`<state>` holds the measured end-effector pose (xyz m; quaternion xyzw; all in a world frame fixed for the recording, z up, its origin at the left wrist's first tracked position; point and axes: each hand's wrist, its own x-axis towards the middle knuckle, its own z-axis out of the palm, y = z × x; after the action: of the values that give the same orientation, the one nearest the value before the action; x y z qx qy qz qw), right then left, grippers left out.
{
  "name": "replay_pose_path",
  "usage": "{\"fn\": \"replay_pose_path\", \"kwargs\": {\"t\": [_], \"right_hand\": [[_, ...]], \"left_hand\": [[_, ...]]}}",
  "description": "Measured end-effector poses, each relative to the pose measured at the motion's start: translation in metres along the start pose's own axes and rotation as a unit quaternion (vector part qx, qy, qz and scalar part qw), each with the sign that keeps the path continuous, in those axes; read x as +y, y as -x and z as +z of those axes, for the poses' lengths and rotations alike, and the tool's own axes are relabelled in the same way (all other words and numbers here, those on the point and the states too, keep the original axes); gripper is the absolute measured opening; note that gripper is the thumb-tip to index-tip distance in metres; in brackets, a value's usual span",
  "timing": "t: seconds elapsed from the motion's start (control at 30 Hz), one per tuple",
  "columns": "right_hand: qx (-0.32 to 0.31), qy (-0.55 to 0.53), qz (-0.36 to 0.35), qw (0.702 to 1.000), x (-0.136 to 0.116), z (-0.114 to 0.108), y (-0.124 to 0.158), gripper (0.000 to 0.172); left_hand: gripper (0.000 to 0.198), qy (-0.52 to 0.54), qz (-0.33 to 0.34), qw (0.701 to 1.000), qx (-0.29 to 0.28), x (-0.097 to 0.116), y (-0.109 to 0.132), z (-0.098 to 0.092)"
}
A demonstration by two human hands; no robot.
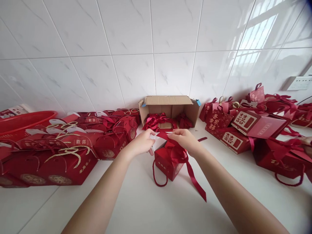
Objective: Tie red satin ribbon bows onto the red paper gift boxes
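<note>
A small red gift box stands in front of me with its top flaps raised and a white inner side showing. A dark red ribbon bow sits on its right side, one tail trailing onto the tabletop. A twisted red cord handle loops down in front. My right hand pinches the red top flap between thumb and fingers. On the left side, my left hand curls its fingers at the edge of the raised flap; the exact contact is partly hidden.
An open cardboard carton holding red ribbons stands against the tiled wall. Rows of red gift boxes and a red plastic basket are at left. More red boxes are piled at right, where another person's hand shows at the edge.
</note>
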<state>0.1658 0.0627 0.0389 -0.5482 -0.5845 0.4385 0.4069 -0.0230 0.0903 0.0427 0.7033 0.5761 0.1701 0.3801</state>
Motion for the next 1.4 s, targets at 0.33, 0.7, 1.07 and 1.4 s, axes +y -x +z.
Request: {"fn": "replay_pose_path", "kwargs": {"t": [0.33, 0.7, 1.07, 1.4], "right_hand": [[0.042, 0.096, -0.015, 0.994, 0.016, -0.003, -0.011, 0.016], [0.048, 0.164, -0.024, 0.985, 0.008, -0.004, -0.004, 0.021], [0.001, 0.178, -0.009, 0.984, -0.002, 0.001, 0.005, 0.026], [-0.04, 0.197, -0.106, 0.974, 0.0, 0.0, 0.01, 0.016]], "left_hand": [[0.048, 0.027, -0.024, 0.999, -0.003, 0.007, -0.002, 0.004], [0.062, 0.035, -0.016, 0.999, 0.002, 0.01, 0.002, 0.007], [0.062, 0.006, 0.001, 0.999, -0.033, 0.016, 0.016, 0.006], [0.038, 0.002, 0.0, 0.998, -0.065, 0.029, 0.033, 0.004]]}}
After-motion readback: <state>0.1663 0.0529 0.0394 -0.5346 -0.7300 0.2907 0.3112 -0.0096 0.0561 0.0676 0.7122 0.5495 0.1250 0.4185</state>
